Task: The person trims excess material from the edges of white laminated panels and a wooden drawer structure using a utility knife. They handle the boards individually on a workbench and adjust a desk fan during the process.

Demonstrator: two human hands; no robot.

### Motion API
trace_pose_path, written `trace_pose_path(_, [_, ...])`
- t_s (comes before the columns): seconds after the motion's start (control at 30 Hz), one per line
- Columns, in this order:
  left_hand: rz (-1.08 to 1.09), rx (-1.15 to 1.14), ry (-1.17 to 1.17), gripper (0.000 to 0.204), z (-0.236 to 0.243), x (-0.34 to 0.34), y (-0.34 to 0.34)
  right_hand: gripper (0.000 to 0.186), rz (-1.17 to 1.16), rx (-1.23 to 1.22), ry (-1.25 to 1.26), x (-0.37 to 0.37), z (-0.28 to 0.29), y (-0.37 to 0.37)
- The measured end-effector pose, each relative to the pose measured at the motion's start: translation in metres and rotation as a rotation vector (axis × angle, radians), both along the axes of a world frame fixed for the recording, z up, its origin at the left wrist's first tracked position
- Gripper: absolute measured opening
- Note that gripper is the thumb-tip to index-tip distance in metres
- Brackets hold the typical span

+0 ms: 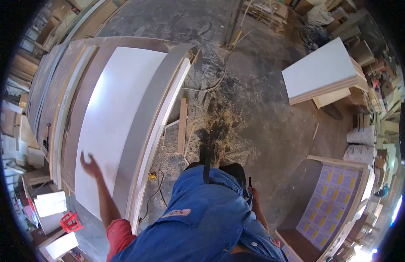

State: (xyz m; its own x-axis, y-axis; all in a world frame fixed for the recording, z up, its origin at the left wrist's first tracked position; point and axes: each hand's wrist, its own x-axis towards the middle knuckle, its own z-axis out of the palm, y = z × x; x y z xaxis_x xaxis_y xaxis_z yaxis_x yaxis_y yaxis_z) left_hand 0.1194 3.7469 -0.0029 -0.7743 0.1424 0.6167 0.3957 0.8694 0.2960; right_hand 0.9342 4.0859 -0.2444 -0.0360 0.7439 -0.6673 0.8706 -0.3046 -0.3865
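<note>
My left hand (pixel 90 164) is over a large white panel (pixel 111 105) on the workbench, its fingers apart and holding nothing; I cannot tell whether it touches the panel. Along the panel's right side lie a long grey strip (pixel 145 100) and narrow white strips (pixel 165 113). My right hand (pixel 254 194) is low beside my blue clothing, partly hidden, closed on a thin dark object (pixel 250 181) that I cannot make out. A hammer-like tool (pixel 47 135) lies at the bench's far left.
Stacked white boards (pixel 316 70) stand right. An open box with a patterned sheet (pixel 327 196) sits lower right. Loose timber (pixel 183 126), sawdust and cables (pixel 211 89) lie on the concrete floor beside the bench. A red stool (pixel 71 222) and more boards (pixel 49 204) are lower left.
</note>
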Motion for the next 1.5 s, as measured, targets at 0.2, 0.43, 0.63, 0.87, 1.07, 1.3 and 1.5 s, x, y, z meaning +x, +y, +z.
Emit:
trace_pose_path(0.2, [-0.560, 0.125, -0.274, 0.052, 0.068, 0.146, 0.373, 0.042, 0.163, -0.043, 0.038, -0.044, 0.019, 0.204])
trace_pose_path(0.43, [-0.351, 0.174, -0.395, 0.057, 0.023, 0.192, 0.541, 0.040, 0.546, 0.221, 0.084, -0.165, 0.049, 0.481])
trace_pose_path(0.63, [0.077, 0.270, -0.336, 0.051, 0.008, 0.186, 0.573, 0.039, 1.003, 0.399, 0.193, -0.303, 0.105, 0.640])
trace_pose_path(0.87, [0.267, 0.174, -0.301, 0.042, 0.017, 0.185, 0.598, 0.036, 1.315, 0.257, 0.118, -0.479, 0.191, 0.713])
trace_pose_path(1.07, [0.329, 0.235, -0.360, 0.033, 0.017, 0.183, 0.606, 0.040, 1.577, 0.230, 0.240, -0.571, 0.230, 0.670])
trace_pose_path(1.3, [0.375, 0.220, -0.358, 0.029, 0.032, 0.181, 0.614, 0.038, 1.956, 0.105, 0.363, -0.648, 0.269, 0.636])
trace_pose_path(1.5, [0.502, 0.139, -0.306, 0.042, 0.027, 0.185, 0.642, 0.035, 2.199, 0.022, 0.404, -0.704, 0.286, 0.629])
